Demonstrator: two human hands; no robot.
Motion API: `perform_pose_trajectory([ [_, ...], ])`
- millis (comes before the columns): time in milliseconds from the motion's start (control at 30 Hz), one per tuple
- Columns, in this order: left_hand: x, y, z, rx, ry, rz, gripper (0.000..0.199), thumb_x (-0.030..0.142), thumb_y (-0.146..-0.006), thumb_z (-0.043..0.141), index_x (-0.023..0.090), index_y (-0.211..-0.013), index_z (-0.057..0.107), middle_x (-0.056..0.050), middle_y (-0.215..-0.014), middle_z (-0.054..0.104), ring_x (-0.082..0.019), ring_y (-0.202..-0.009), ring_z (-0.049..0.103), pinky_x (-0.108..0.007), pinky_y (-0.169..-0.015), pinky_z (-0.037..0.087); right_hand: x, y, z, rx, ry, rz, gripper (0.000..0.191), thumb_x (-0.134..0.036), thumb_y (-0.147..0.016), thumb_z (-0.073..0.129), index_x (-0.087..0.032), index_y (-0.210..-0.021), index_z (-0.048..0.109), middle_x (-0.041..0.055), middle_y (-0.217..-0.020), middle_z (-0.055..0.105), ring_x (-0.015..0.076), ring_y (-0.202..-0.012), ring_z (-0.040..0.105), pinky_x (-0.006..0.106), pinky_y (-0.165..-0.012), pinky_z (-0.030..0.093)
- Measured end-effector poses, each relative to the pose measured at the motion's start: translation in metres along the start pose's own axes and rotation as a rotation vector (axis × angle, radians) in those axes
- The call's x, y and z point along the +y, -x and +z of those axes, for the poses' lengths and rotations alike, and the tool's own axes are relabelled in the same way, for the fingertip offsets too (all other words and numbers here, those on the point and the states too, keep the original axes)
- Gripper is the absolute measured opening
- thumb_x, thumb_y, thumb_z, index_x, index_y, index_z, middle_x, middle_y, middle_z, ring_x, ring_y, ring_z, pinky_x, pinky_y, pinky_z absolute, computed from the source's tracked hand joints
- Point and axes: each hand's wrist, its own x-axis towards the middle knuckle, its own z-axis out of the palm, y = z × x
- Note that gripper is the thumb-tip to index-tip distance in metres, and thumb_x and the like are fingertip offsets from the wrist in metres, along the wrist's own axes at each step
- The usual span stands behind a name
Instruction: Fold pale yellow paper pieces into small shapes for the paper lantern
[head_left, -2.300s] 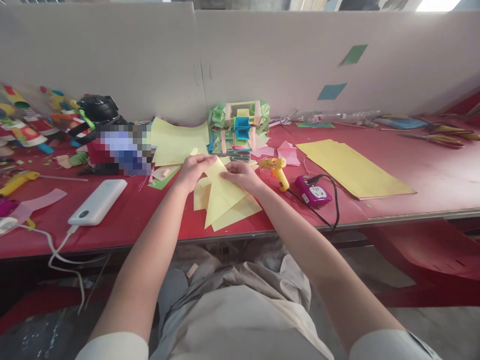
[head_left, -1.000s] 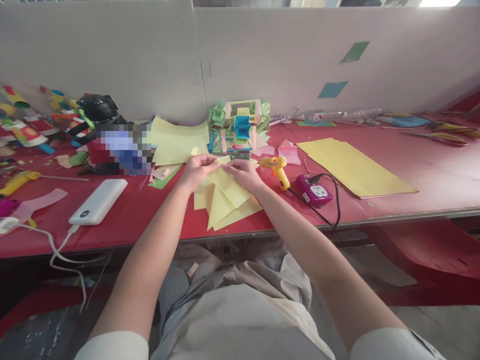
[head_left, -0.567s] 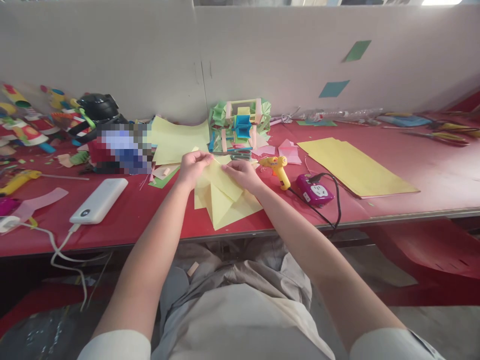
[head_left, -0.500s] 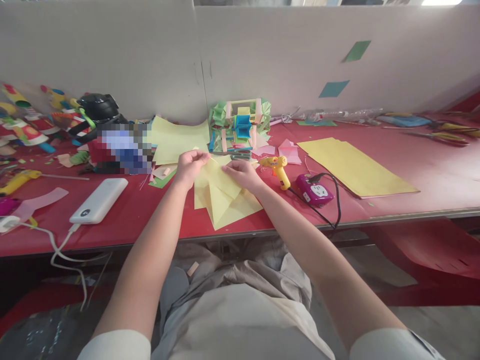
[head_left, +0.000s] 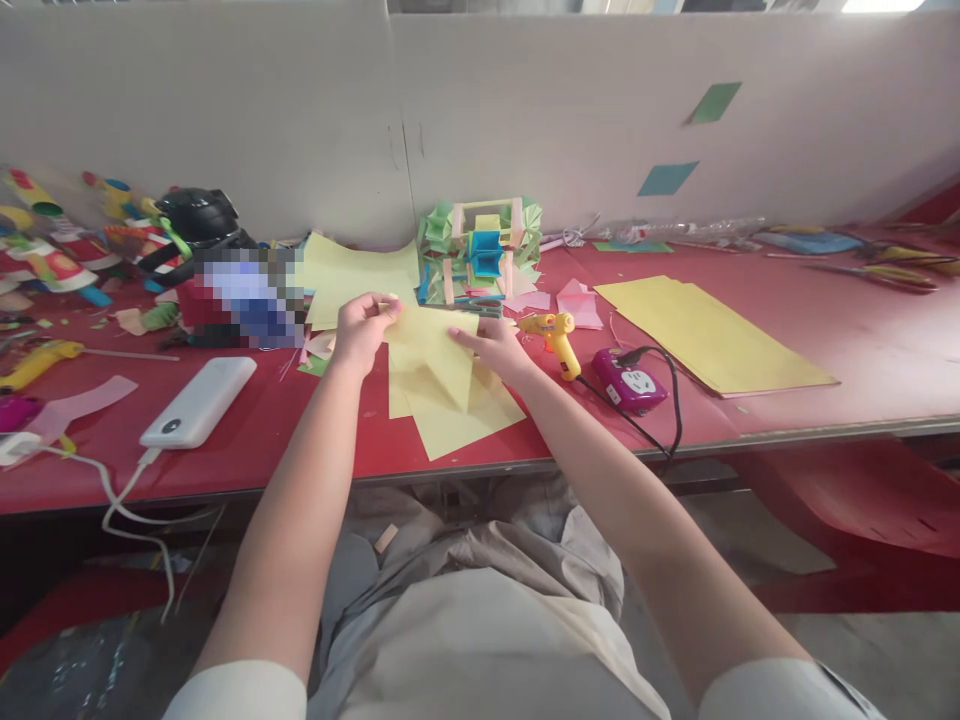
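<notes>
A folded piece of yellow paper (head_left: 439, 345) is held up between my two hands, its lower point hanging down. My left hand (head_left: 361, 328) pinches its left upper corner between thumb and fingers. At the right upper corner my right hand (head_left: 491, 345) grips it, thumb in front and the fingers partly hidden behind. Beneath lie flat pale yellow sheets (head_left: 457, 430) on the red table (head_left: 300, 440). Just behind my hands stands a paper and wood model (head_left: 484, 250) with green fan-folded wheels and a blue folded middle. Scissors (head_left: 487, 309) lie partly hidden in front of it.
Right of my hands lie a yellow glue gun (head_left: 559, 340), a purple power socket (head_left: 630, 382) with a black cord, and a stack of yellow paper (head_left: 712, 340). On the left are a white power bank (head_left: 199, 402), another glue gun (head_left: 37, 362) and a black-lidded bottle (head_left: 199, 215).
My hands have moved apart, the left one going leftward. The folded paper has opened wider between them, and its hanging point has shifted right and up.
</notes>
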Motion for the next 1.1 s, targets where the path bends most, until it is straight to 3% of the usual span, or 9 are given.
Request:
perform_pose_trajectory([
  [100,0.004,-0.002,-0.006,-0.007,0.027,-0.071,0.028,0.034,-0.057,0.082,0.018,-0.071,0.063,-0.001,-0.070,0.063,-0.017,-0.072,0.059,-0.031,-0.071,0.048,-0.001,-0.001,-0.003,0.048,-0.155,0.032,0.046,-0.059,-0.062,0.080,-0.018,-0.077,0.064,0.0060,-0.081,0.069,0.0181,-0.076,0.065,0.029,-0.065,0.052],
  [233,0.013,0.003,-0.015,-0.198,-0.119,-0.089,0.027,0.030,-0.056,0.083,0.017,-0.074,0.068,-0.005,-0.080,0.069,-0.020,-0.083,0.062,-0.032,-0.079,0.047,-0.004,0.000,-0.007,0.095,-0.154,0.033,0.044,-0.058,-0.065,0.078,-0.020,-0.083,0.066,0.0049,-0.082,0.071,0.0187,-0.076,0.066,0.030,-0.065,0.053],
  [433,0.016,0.012,-0.014,-0.517,-0.290,-0.191,0.031,0.044,-0.062,0.083,0.019,-0.080,0.076,-0.007,-0.077,0.070,-0.021,-0.071,0.062,-0.032,-0.067,0.047,-0.007,0.005,-0.005,-0.206,0.004,0.027,0.042,-0.058,-0.069,0.076,-0.017,-0.079,0.070,0.0034,-0.075,0.069,0.0157,-0.066,0.062,0.026,-0.055,0.046],
  [500,0.014,0.014,-0.011,-0.581,-0.314,-0.182,0.031,0.045,-0.061,0.084,0.019,-0.077,0.076,-0.006,-0.073,0.070,-0.020,-0.066,0.061,-0.031,-0.062,0.046,-0.007,0.005,-0.003,-0.209,0.050,0.011,0.043,-0.058,-0.067,0.077,-0.017,-0.080,0.072,0.0035,-0.076,0.070,0.0160,-0.067,0.062,0.026,-0.056,0.046],
  [600,0.012,0.012,-0.010,-0.508,-0.314,-0.103,0.034,0.049,-0.062,0.083,0.019,-0.076,0.076,-0.006,-0.074,0.071,-0.020,-0.068,0.062,-0.030,-0.061,0.047,-0.010,0.004,-0.004,-0.014,0.088,-0.031,0.044,-0.059,-0.070,0.075,-0.017,-0.085,0.073,0.0043,-0.081,0.071,0.0173,-0.074,0.064,0.027,-0.061,0.048],
  [700,0.008,0.007,-0.011,-0.257,-0.251,0.046,0.038,0.053,-0.065,0.080,0.018,-0.078,0.074,-0.006,-0.078,0.072,-0.020,-0.074,0.063,-0.029,-0.068,0.049,-0.013,0.000,-0.010,0.219,0.015,-0.106,0.046,-0.062,-0.075,0.069,-0.020,-0.093,0.072,0.0038,-0.087,0.069,0.0165,-0.081,0.064,0.026,-0.066,0.050],
  [833,0.000,0.004,-0.005,-0.073,-0.155,0.162,0.035,0.051,-0.069,0.078,0.017,-0.079,0.072,-0.004,-0.078,0.070,-0.017,-0.075,0.063,-0.026,-0.069,0.048,-0.009,-0.004,-0.012,0.252,-0.236,-0.029,0.054,-0.066,-0.071,0.072,-0.021,-0.100,0.064,0.0014,-0.075,0.062,0.0155,-0.077,0.064,0.027,-0.068,0.055],
  [933,-0.003,0.010,0.007,-0.131,-0.120,0.138,0.038,0.051,-0.068,0.079,0.016,-0.081,0.072,-0.005,-0.078,0.071,-0.017,-0.073,0.063,-0.026,-0.066,0.050,-0.005,-0.004,-0.005,0.177,-0.275,0.002,0.051,-0.062,-0.063,0.080,-0.021,-0.086,0.063,0.0022,-0.073,0.063,0.0192,-0.079,0.066,0.030,-0.070,0.056],
  [1100,0.002,0.023,0.021,-0.379,-0.095,0.041,0.041,0.050,-0.064,0.082,0.015,-0.084,0.073,-0.007,-0.081,0.073,-0.020,-0.074,0.067,-0.028,-0.066,0.053,-0.006,0.001,0.004,0.114,-0.319,-0.136,0.046,-0.050,-0.063,0.083,-0.020,-0.094,0.068,0.0062,-0.099,0.072,0.0243,-0.095,0.067,0.038,-0.082,0.057],
])
